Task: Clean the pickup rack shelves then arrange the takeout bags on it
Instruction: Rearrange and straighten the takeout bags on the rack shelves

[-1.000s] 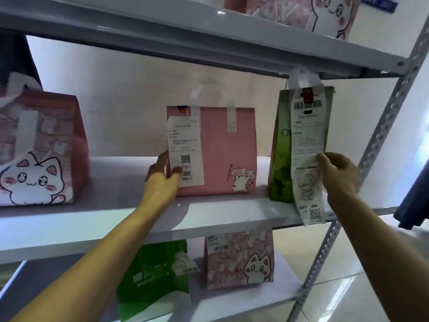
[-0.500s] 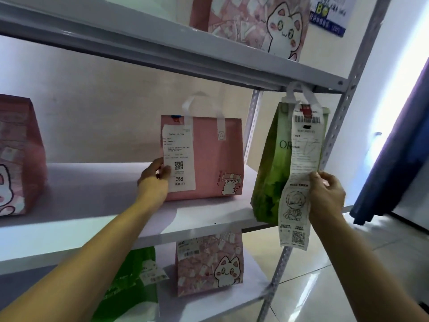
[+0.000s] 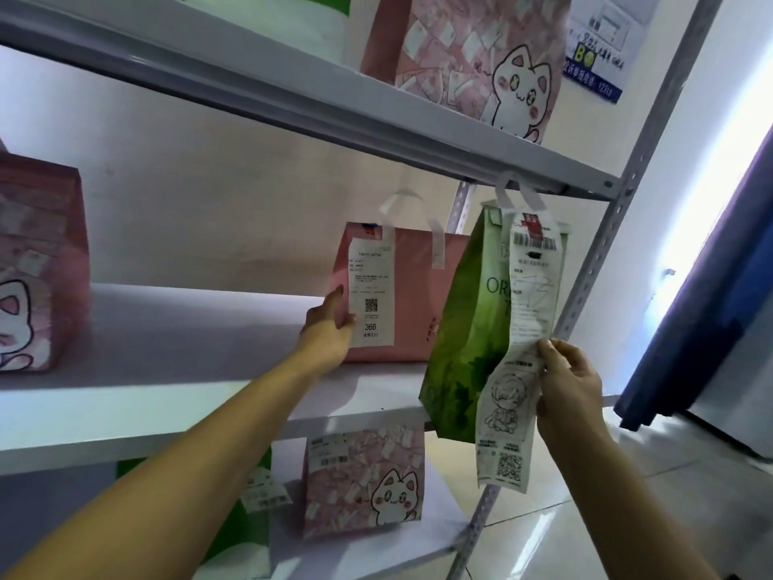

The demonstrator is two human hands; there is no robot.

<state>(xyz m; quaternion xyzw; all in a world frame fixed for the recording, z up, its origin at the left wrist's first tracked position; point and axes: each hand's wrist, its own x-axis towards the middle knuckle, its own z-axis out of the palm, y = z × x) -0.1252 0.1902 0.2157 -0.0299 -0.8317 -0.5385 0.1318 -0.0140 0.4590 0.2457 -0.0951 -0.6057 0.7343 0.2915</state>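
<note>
A plain pink takeout bag [image 3: 418, 295] with a white receipt stands on the white middle shelf [image 3: 175, 362] of the rack. My left hand [image 3: 328, 328] grips its left edge, thumb on the front. A green takeout bag [image 3: 468, 328] tilts off the shelf's right front corner, its bottom hanging past the edge. A long white receipt [image 3: 523, 362] dangles down the green bag's front. My right hand [image 3: 564, 383] pinches that receipt at its middle.
A pink cat-print bag [image 3: 468, 56] sits on the top shelf, another [image 3: 37, 265] at the middle shelf's left end, a third [image 3: 364, 479] on the lower shelf beside a green bag [image 3: 247, 517]. The perforated upright [image 3: 602, 253] bounds the right side; a blue curtain [image 3: 711, 295] hangs beyond.
The view has swung to the right and come closer. The green bag has tipped further out over the shelf's front edge. Both hands keep their holds.
</note>
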